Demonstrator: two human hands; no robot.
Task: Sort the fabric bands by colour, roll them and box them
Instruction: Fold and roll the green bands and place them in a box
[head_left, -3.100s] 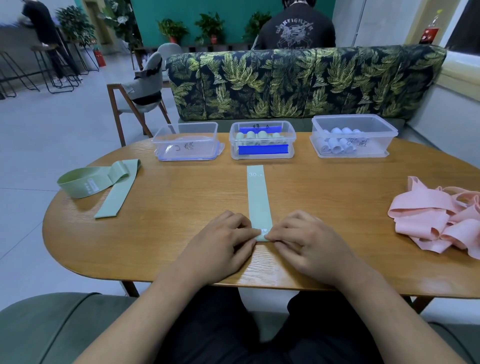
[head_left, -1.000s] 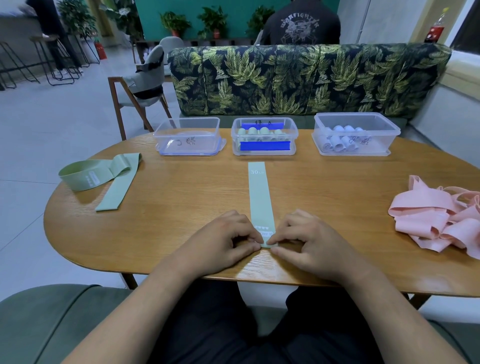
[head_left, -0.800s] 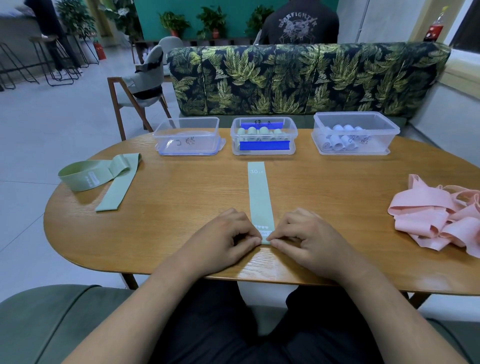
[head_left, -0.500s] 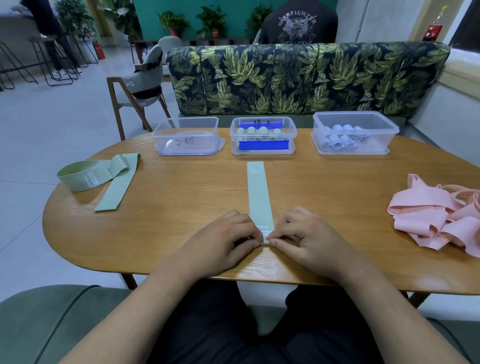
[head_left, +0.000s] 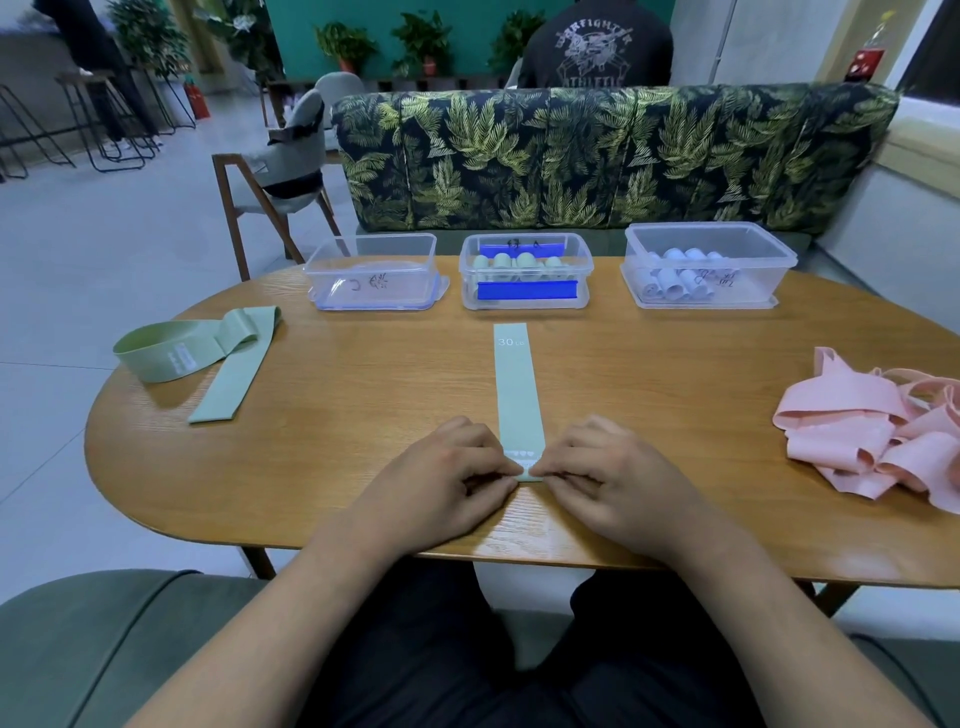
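Two hands met at the near end of one band. Your left hand (head_left: 441, 488) and right hand (head_left: 613, 483) lay side by side at 6 o'clock on the table (head_left: 363, 415). Each had its fingers curled and pinched the band's near edge between thumb and forefinger, the left at the 9 o'clock corner and the right at the 3 o'clock corner. Neither hand held anything else.

The green band (head_left: 517, 395) lay flat. Its long axis ran straight from your fingertips (head_left: 506, 470) toward 12 o'clock, and its printed far end stopped just short of the middle box (head_left: 525, 273), which held green rolls. All of its length lay ahead of your fingers, none behind, and both hands were equally near it.

That axis decided the coming move. The roll would likely have to travel away from you toward 12, with both hands advancing evenly, or it could skew into a cone. Your fingers hid the edge, so whether a first turn had formed could not be told.

Around you, loose green bands (head_left: 202, 353) sat at 10 o'clock and the pink heap (head_left: 883, 436) at 3. The left box (head_left: 374, 275) stood at 11, and the right box (head_left: 706, 270) at 1 held pale rolls.
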